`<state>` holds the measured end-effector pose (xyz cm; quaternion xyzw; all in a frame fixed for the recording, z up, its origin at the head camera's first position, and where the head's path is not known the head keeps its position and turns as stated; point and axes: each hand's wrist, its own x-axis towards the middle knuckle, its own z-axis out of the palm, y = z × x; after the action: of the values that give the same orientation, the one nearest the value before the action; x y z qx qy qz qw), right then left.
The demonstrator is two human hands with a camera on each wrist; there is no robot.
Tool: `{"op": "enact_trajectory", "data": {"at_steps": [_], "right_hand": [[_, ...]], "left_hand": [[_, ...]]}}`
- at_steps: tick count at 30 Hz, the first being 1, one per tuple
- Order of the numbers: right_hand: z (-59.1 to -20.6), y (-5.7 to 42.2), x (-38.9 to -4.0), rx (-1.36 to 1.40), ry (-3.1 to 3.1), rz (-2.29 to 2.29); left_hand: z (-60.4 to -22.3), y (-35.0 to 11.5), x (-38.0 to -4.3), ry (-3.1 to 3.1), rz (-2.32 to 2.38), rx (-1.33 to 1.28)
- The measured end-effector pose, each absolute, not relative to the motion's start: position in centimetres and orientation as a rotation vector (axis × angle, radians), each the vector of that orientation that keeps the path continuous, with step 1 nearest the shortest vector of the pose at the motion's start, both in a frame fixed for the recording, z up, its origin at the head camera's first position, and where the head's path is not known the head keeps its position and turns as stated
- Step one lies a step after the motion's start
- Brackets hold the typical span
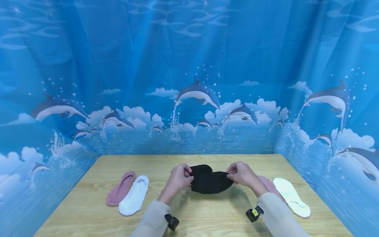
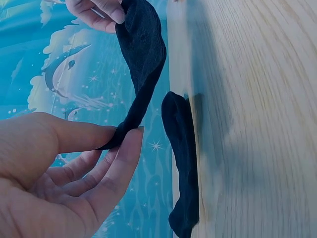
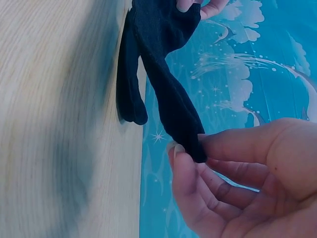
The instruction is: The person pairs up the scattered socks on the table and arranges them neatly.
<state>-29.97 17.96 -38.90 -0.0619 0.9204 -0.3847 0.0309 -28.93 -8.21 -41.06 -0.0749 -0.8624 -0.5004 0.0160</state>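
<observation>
Obs.: L hand (image 1: 181, 176) & R hand (image 1: 240, 174) each pinch an end of held sock (image 1: 211, 185), black, thumb to fingers; hands well apart, sock spanning btwn them, up off table (image 1: 207, 215). Head view runs held sock into dark shape behind; wrist views separate the two: 2nd black sock (image 2: 182, 163) lies on table, gap visible in L wrist view. Only head view shows side pairs: L pink sock (image 1: 119, 191) & L white sock (image 1: 134, 196), side by side; R pink sock (image 1: 269, 185), partly hidden by R forearm, w/ R white sock (image 1: 291, 197) next to it. Edges: 2nd black sock toward far edge, curtain (image 1: 189, 49) beyond; R white sock near R edge, L pair farther in from L edge. Room: open wood btwn L pair & L forearm, also btwn forearms on near side; R side tight, forearm close to R pair
</observation>
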Motion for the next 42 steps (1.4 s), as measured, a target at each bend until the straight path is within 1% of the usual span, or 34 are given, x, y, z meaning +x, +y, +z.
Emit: {"op": "enact_trajectory", "data": {"at_steps": [14, 29, 42], "right_hand": [[-39.0, 16.9, -30.6, -0.285, 2.841, -1.208], [-39.5, 15.5, -31.0, -0.275, 2.835, -1.227], [-39.8, 14.4, -31.7, -0.283, 2.904, -1.223]], "left_hand": [[-41.1, -9.4, -29.1, -2.665, -1.562, -0.229], [-41.0, -10.6, -29.3, -2.644, -1.558, -0.201], [-41.0, -11.2, -29.7, -2.685, -1.522, -0.107]]}}
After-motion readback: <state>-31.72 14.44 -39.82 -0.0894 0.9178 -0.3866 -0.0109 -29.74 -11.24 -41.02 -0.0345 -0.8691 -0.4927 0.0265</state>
